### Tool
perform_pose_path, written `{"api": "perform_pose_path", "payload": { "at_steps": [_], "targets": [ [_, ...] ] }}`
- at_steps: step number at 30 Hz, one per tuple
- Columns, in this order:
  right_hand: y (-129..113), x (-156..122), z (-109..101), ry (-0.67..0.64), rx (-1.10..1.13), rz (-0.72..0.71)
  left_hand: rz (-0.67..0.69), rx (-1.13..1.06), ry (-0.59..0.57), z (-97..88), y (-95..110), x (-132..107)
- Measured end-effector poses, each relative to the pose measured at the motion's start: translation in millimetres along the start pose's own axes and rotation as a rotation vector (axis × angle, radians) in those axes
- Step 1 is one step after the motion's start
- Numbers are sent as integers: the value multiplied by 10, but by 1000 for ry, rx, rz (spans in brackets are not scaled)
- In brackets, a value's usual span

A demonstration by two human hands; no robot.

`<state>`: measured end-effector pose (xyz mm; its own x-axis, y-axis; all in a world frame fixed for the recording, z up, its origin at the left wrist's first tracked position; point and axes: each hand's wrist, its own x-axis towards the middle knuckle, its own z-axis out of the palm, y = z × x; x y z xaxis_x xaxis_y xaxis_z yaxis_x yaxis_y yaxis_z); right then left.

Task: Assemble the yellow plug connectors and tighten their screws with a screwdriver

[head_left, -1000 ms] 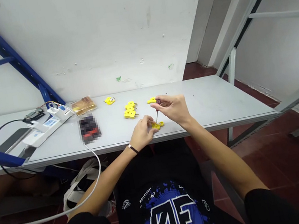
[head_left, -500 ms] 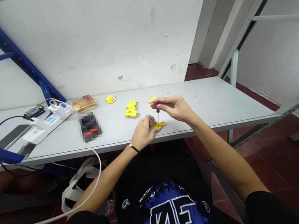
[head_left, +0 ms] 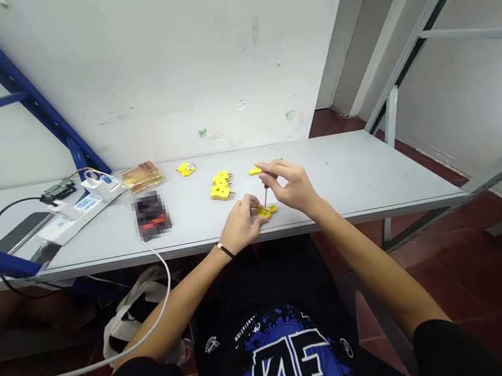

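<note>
The left hand (head_left: 241, 223) is nearly closed, with its thumb and fingers pinching a yellow plug (head_left: 264, 213) down on the table (head_left: 352, 183). The plug sits at the tips of those fingers, just below the right hand (head_left: 293, 187). The right hand is closed too, and its thumb and fingers grip the red handle of a screwdriver (head_left: 265, 196). The thin metal stick points down and leans a little, with its tip at the plug. I cannot tell if the tip is in a screw.

The left arm comes up from the left, with a dark band (head_left: 225, 249) on its wrist. The right arm slants in from the right, and that hand is bent over the plug, higher than the left one.

Past the left hand lies a bunch of yellow plugs (head_left: 221, 192). Another yellow piece (head_left: 254, 172) peeks out just beyond the right fingers.
</note>
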<state>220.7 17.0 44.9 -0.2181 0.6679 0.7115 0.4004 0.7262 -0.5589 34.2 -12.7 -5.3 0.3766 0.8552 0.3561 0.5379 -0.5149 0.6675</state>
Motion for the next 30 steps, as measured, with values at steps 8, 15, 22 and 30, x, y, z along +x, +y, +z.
{"api": "perform_pose_path", "payload": {
  "at_steps": [8, 15, 22, 30],
  "targets": [
    [3, 24, -152, -100, 377, 212, 5, 8, -1, 11, -15, 9],
    [-65, 20, -102, 90, 69, 173, -35, 14, 1, -6, 24, 6],
    [9, -12, 56, 108, -81, 71, -31, 2, 3, -19, 15, 1],
    [-5, -11, -27, -89, 366, 163, -29, 3, -1, -13, 9, 9]
  ]
}}
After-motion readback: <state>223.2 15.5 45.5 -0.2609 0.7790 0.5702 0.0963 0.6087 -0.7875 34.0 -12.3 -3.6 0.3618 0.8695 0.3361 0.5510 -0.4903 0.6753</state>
